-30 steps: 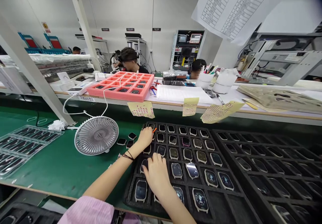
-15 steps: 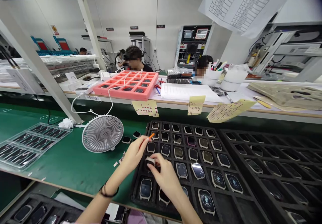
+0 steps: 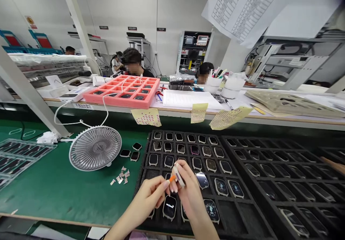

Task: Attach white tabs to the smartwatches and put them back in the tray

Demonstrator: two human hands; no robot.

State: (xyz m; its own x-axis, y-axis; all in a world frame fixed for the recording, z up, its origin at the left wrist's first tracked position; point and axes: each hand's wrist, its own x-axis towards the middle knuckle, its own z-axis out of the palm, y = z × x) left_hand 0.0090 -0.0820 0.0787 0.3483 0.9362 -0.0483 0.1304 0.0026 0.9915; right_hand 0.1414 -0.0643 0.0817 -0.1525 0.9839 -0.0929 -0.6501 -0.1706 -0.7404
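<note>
My right hand [image 3: 187, 182] holds a light-coloured watch case [image 3: 179, 176] on its edge above the black foam tray [image 3: 231, 216]. Pinched in my left hand [image 3: 155, 193] is a small orange tool [image 3: 172, 178], its tip against or very close to the side of the case. Both hands are close together over the tray's left part. Rows of square watches fill many compartments around them, and one watch [image 3: 169, 206] below my hands shows white text on its screen. My hands hide some compartments.
A round grey fan [image 3: 95, 148] stands left on the green bench [image 3: 67, 200]. Three watch faces [image 3: 135, 156] and several small pieces [image 3: 120, 177] lie between fan and tray. Another watch tray [image 3: 272, 193] and a person's hand [image 3: 334, 165] are at the right.
The view has shifted right. My right hand has lifted the watch case from the tray and turned it on edge; my left hand has brought the orange tool down to its side.
</note>
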